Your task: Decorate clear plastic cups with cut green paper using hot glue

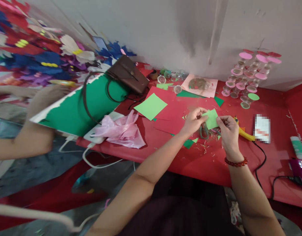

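A small light green paper piece (pixel 211 120) is held up between both hands above the red table (pixel 165 152). My left hand (pixel 195 122) pinches its left edge, and my right hand (pixel 228 131), with a red bead bracelet at the wrist, pinches the right edge. Green-handled scissors (pixel 204 131) lie just beneath the paper, partly hidden. Paper scraps and thin shavings are scattered around them. A larger light green sheet (pixel 151 106) rests on red paper to the left. The yellow glue gun (pixel 245 133) lies right beside my right hand.
Stacked clear cups with pink discs (pixel 246 77) stand at the back right. On the left are a brown bag (pixel 128 74), green board (pixel 84 108), pink cloth (pixel 121 129) and white cables. Another person's arm (pixel 30 131) is at far left. A glue stick (pixel 298 148) lies far right.
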